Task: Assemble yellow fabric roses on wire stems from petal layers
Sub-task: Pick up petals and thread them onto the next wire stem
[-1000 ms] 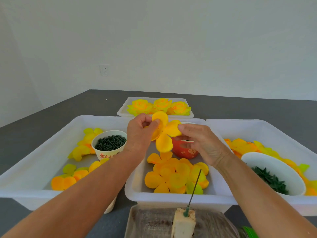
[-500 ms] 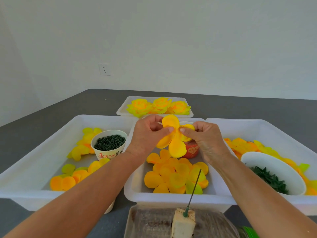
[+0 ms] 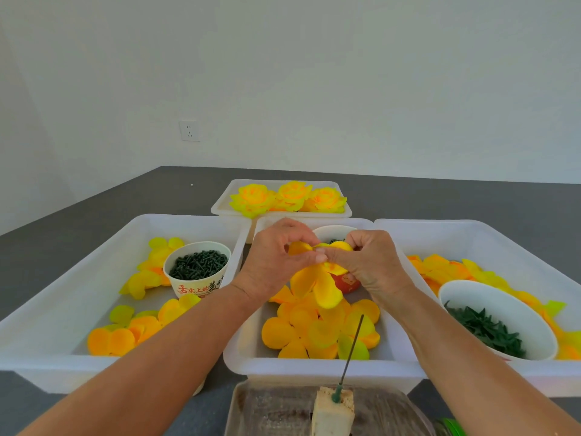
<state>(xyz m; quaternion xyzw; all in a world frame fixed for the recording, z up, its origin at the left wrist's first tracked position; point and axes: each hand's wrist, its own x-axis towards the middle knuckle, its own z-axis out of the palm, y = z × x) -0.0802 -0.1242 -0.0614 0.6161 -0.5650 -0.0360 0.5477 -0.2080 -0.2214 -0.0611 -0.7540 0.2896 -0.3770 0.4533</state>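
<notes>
A yellow-orange petal layer (image 3: 317,283) hangs between both hands above the middle white tray (image 3: 301,365). My left hand (image 3: 273,259) pinches its top from the left, and my right hand (image 3: 367,262) pinches it from the right, fingertips meeting at the centre. Loose petal layers (image 3: 314,335) lie in the tray below. A dark wire stem (image 3: 352,347) stands upright in a small foam block (image 3: 331,410) at the near edge. Three finished yellow roses (image 3: 289,198) sit in the far tray.
The left tray (image 3: 63,278) holds more petals and a paper cup of dark green pieces (image 3: 198,265). The right tray (image 3: 503,234) holds petals and a white bowl of green leaf parts (image 3: 490,325). A red cup (image 3: 345,283) shows behind the held petal layer.
Both hands have closed in together on the petal layer, fingertips now meeting at its centre; its upper petals are folded in and the lower ones hang down.
</notes>
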